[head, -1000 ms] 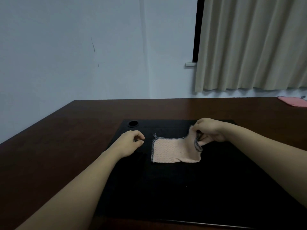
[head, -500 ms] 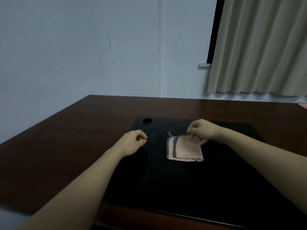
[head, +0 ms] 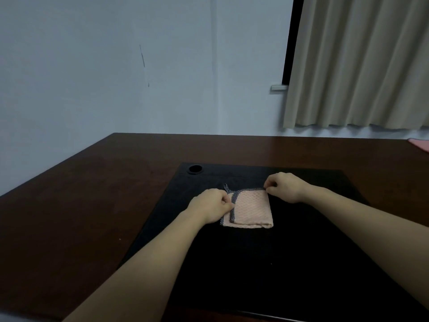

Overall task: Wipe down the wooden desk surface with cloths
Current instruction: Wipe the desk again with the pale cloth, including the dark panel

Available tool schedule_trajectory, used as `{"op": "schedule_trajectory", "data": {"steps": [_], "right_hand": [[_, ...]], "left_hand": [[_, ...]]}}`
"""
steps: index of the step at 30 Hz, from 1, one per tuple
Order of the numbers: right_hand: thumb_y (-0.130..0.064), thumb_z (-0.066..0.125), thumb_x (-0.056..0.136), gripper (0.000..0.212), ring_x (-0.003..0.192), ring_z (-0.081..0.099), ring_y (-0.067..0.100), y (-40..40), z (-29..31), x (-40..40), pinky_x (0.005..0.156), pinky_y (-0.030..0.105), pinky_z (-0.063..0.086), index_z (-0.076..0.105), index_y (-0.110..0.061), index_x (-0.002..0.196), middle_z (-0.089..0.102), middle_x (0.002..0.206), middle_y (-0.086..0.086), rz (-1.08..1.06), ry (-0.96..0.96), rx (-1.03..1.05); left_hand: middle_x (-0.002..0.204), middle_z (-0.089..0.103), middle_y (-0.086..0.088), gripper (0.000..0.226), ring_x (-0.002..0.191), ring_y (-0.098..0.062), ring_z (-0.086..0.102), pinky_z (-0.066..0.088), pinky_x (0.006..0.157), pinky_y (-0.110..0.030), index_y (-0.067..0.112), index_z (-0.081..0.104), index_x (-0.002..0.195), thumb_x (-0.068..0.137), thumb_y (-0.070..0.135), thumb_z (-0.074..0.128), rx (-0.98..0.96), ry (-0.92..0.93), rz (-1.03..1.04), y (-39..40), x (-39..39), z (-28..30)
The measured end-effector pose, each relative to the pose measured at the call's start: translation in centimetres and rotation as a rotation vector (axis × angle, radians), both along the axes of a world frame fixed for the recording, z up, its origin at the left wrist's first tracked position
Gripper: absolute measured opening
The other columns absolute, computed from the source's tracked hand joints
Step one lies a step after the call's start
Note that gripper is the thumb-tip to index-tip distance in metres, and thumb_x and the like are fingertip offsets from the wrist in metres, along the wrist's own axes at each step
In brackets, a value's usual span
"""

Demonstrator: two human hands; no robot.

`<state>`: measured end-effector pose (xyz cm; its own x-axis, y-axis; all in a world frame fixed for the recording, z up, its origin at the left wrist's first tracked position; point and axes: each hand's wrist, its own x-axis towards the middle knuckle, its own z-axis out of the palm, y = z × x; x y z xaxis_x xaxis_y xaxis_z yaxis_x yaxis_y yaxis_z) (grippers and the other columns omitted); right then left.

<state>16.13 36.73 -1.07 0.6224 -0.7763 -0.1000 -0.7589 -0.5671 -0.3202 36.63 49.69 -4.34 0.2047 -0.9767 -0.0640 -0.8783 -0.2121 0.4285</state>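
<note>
— Cloth [head: 251,211], pink and folded, lies on the black mat [head: 255,263] near the mat's far edge.
— Who holds it?
— Both hands. The left hand [head: 210,209] pinches the dotted trim on the cloth's left edge. The right hand [head: 284,187] pinches its far right corner.
— And the mat?
— It sits in the middle of the brown desk [head: 92,194]. Another pink cloth [head: 421,145] peeks in at the desk's far right edge, under the curtain [head: 359,63].
</note>
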Motion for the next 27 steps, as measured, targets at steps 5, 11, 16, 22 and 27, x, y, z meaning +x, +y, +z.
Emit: {"op": "schedule_trajectory", "data": {"steps": [5, 11, 16, 22, 27], "right_hand": [[-0.022, 0.053, 0.105, 0.032, 0.123, 0.057, 0.022, -1.0, -0.9, 0.4, 0.104, 0.032, 0.045, 0.061, -0.012, 0.134, 0.061, 0.136, 0.006, 0.045, -0.009, 0.023], [-0.022, 0.056, 0.103, 0.024, 0.111, 0.059, 0.019, -1.6, -1.9, 0.6, 0.095, 0.031, 0.047, 0.066, -0.013, 0.123, 0.063, 0.123, 0.003, 0.074, -0.026, 0.027], [-0.023, 0.061, 0.101, 0.006, 0.097, 0.056, 0.014, -2.0, -2.5, 0.3, 0.082, 0.028, 0.041, 0.063, -0.018, 0.102, 0.056, 0.102, -0.007, 0.082, -0.102, 0.047], [-0.021, 0.064, 0.099, 0.010, 0.088, 0.058, 0.013, -2.2, -1.8, 0.4, 0.076, 0.027, 0.044, 0.066, -0.011, 0.098, 0.062, 0.093, -0.006, 0.085, -0.271, 0.158], [-0.022, 0.062, 0.100, 0.013, 0.089, 0.060, 0.010, -1.8, -1.8, 1.6, 0.075, 0.023, 0.046, 0.067, -0.011, 0.103, 0.065, 0.098, -0.005, 0.100, -0.321, 0.191]], "left_hand": [[0.098, 0.073, 0.002, 0.025, 0.097, -0.019, 0.065, 0.052, 0.091, -0.040, 0.018, 0.072, 0.099, 0.097, 0.039, 0.059, 0.032, -0.013, 0.068, -1.1, -1.3, 0.4], [0.056, 0.049, 0.003, 0.042, 0.064, -0.022, 0.051, 0.044, 0.068, -0.035, 0.019, 0.044, 0.053, 0.091, 0.024, 0.061, 0.075, 0.041, 0.118, -2.5, -2.1, 0.4], [0.057, 0.044, 0.002, 0.040, 0.062, -0.022, 0.046, 0.043, 0.066, -0.036, 0.020, 0.040, 0.054, 0.090, 0.017, 0.057, 0.045, 0.045, 0.110, -2.5, -2.7, 0.3], [0.070, 0.050, 0.002, 0.027, 0.064, -0.015, 0.047, 0.035, 0.060, -0.033, 0.018, 0.045, 0.077, 0.101, 0.026, 0.053, -0.013, 0.127, 0.113, -1.9, -1.5, 1.7], [0.063, 0.049, 0.002, 0.025, 0.050, -0.015, 0.044, 0.038, 0.057, -0.030, 0.019, 0.044, 0.081, 0.103, 0.025, 0.052, 0.026, 0.207, 0.171, -1.2, 0.1, 1.0]]}}
